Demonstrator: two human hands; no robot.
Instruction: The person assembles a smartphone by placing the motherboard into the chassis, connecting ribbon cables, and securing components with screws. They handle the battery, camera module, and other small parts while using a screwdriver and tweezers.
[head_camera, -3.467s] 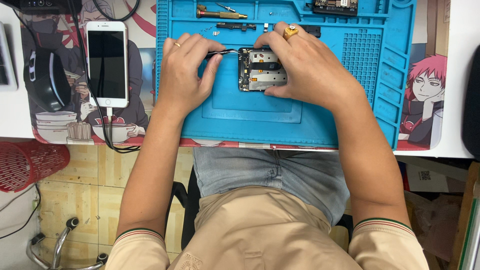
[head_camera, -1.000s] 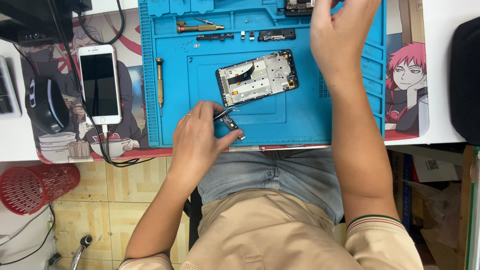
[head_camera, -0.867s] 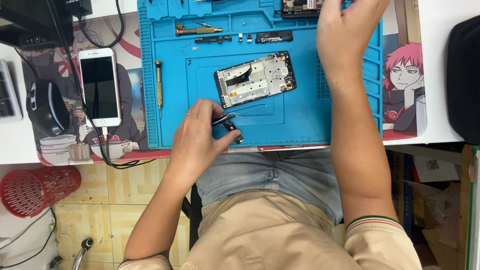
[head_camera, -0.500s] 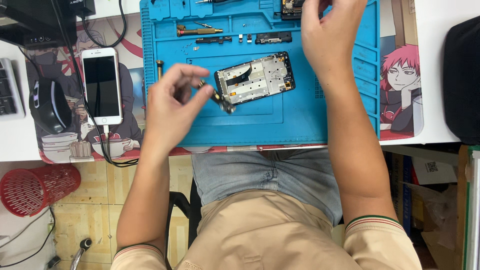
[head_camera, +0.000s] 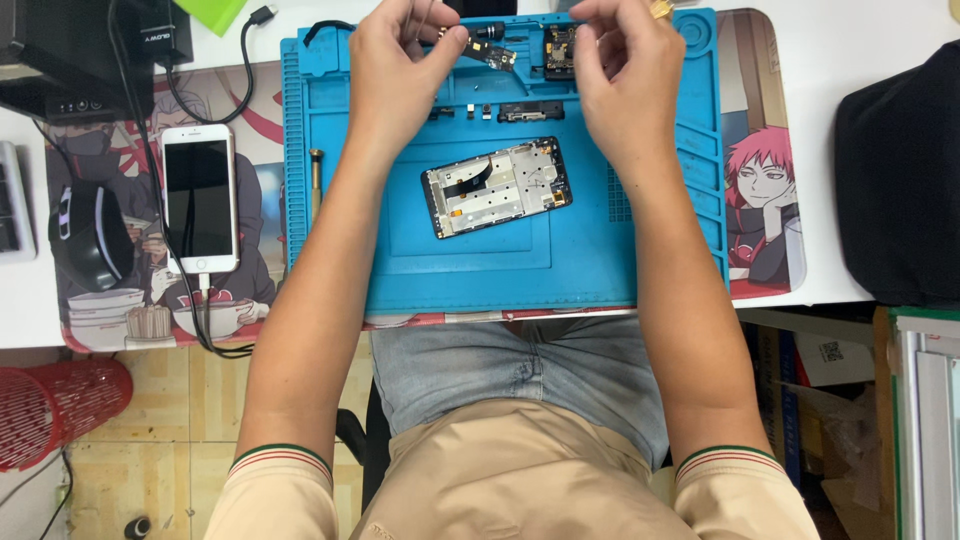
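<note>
left hand (head_camera: 400, 70) pinches small circuit board (head_camera: 490, 55), top centre | right hand (head_camera: 625, 80) fingers curled beside it, grip unclear | blue mat (head_camera: 500, 270) trays hold 1 camera module (head_camera: 560, 50), small parts | opened phone (head_camera: 497, 186) lies mid-mat | white phone (head_camera: 200, 198) left on surface (head_camera: 830, 60)

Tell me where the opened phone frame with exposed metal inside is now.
The opened phone frame lies tilted at the middle of the blue silicone mat, between both forearms.
</note>
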